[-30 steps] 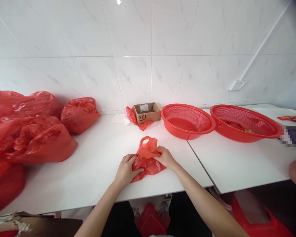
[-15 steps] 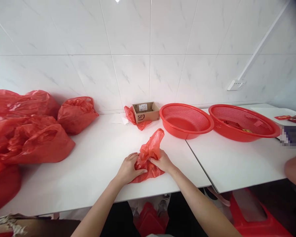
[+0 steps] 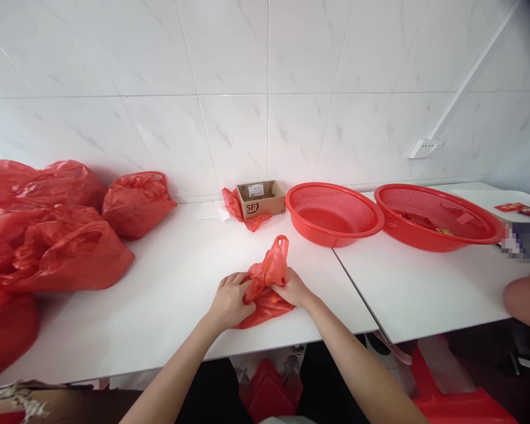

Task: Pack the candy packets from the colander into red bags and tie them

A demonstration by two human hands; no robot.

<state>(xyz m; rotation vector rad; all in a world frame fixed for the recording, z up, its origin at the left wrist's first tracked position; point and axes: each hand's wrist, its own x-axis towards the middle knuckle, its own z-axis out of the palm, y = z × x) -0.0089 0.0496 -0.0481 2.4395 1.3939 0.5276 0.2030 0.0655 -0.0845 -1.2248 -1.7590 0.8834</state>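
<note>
A red plastic bag [image 3: 269, 309] lies on the white table [image 3: 168, 318] in front of me, its gathered top and handle loop standing up. My left hand [image 3: 231, 301] grips the bag's left side, thumb toward the middle. On the other side my right hand [image 3: 295, 287] pinches the bag just below the upright part, with some fingertips hidden behind the plastic. Something with orange-yellow marks shows faintly through the film; I cannot make out what it is.
Several full red bags [image 3: 66, 247] crowd the left. Behind sit a small cardboard box [image 3: 265, 206], a red basket [image 3: 335, 238] and a larger red basket [image 3: 437, 240] with items inside. At right, red packets [image 3: 519, 208] lie near another person's arm [image 3: 527, 301]. A red stool [image 3: 463, 406] stands below.
The bag's upright top is drawn narrower, its handle loop now showing. Both hands have stayed nearly in place on it. At far right, the other person's hand has left the red packets.
</note>
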